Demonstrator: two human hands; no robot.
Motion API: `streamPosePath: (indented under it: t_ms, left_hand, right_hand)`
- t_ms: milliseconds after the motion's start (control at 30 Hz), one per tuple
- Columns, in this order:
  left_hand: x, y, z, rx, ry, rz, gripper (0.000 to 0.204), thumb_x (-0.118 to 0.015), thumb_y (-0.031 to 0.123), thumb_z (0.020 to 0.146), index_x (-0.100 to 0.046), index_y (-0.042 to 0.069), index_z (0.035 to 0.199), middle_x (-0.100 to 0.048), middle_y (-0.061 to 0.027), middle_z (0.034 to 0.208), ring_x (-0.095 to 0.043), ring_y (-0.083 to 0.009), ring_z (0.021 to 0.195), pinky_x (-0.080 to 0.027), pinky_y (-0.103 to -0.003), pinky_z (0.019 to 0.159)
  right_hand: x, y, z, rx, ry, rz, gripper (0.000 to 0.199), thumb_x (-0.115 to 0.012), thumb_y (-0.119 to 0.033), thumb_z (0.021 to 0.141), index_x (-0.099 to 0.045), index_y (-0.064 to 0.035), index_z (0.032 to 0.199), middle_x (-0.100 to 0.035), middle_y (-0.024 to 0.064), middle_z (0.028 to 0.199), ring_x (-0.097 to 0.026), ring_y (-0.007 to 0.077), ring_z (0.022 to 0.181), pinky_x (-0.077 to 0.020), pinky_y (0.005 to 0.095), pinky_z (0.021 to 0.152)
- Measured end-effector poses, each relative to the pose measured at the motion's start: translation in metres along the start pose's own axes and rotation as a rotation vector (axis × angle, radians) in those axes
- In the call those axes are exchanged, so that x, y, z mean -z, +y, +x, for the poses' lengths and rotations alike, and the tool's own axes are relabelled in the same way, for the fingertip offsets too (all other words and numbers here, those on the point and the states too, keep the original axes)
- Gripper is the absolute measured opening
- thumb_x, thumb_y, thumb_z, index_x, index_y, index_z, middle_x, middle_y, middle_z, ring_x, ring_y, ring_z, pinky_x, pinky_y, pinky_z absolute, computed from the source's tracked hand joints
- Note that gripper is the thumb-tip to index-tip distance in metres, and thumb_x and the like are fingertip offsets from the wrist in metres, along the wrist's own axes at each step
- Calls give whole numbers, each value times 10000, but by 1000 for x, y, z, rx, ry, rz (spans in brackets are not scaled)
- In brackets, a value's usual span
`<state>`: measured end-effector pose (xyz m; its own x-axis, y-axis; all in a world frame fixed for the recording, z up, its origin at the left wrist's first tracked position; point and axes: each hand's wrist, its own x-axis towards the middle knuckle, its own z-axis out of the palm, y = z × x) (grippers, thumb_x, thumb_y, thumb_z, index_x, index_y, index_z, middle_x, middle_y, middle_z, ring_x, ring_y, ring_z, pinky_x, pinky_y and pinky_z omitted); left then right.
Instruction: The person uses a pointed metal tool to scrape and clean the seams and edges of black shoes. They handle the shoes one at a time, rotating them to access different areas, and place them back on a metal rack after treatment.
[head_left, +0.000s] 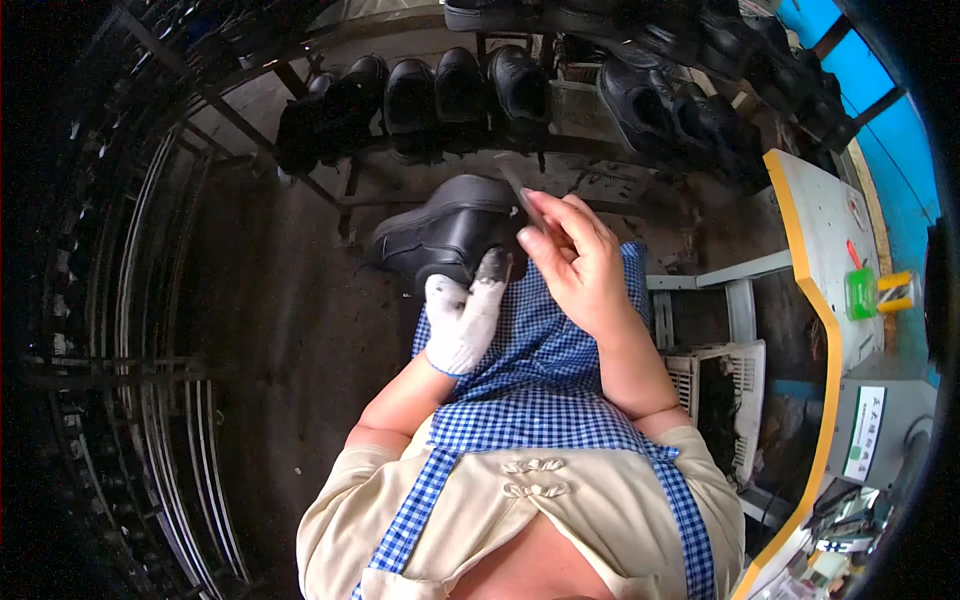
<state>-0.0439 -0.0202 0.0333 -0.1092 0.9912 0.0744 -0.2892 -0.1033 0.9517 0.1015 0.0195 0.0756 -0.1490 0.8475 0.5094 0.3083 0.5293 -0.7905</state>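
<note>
The left hand (462, 322), in a white glove with darkened fingertips, has its grip closed on the heel end of a black shoe (447, 235) and holds it over the lap, above the blue checked apron (540, 370). The bare right hand (577, 262) pinches its fingers together on a thin grey strip-like tool (520, 188); what it is exactly I cannot tell. Its tip lies at the top opening of the shoe, close to the gloved fingers.

The shoe looks like thick leather with a heavy sole, so I judge it rather weighty and stiff at the bottom, softer at the collar. The heel and sole are the firm places to hold; the smooth upper may slip. The strip seems light and flexible, good for a pinch only.

Behind, more black shoes (460, 95) stand on a metal rack (330, 190). At the right are a white plastic basket (715, 385) and a table with yellow edge (815, 300).
</note>
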Motion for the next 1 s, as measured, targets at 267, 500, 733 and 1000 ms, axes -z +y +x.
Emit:
streamPosePath:
  t_ms: [267,500,733,1000]
  left_hand:
    - [2,8,1,-12,-108,112,268,-560,11,952,-591,4,1218,-656,-67,1102,-625,-134,976,-524,-279,843]
    - [7,5,5,32,-143,144,258,-587,46,942,-608,-2,1195,-665,-68,1088,-621,-131,955,-509,-268,832]
    - [0,17,9,78,-79,-64,224,-607,27,920,-635,-60,1125,-679,-82,1034,-629,-116,916,-514,-259,808]
    - [9,12,17,-412,-476,692,169,-701,116,845,-687,6,973,-679,-129,858,-649,-268,760,-516,-359,679]
  right_hand:
    - [21,30,17,389,-58,-141,398,-754,-19,741,-694,-112,1123,-631,52,853,-643,202,637,-525,306,558]
    - [15,33,19,401,-52,-242,139,-681,-51,830,-591,-60,935,-572,64,904,-636,203,688,-517,286,549]
    - [7,59,12,-311,168,773,120,-530,-177,1008,-564,-72,1056,-517,-20,698,-409,40,496,-288,208,414]
    - [25,79,-15,-393,-289,529,590,-688,-397,904,-509,-14,1315,-634,23,1039,-590,106,936,-473,227,790]
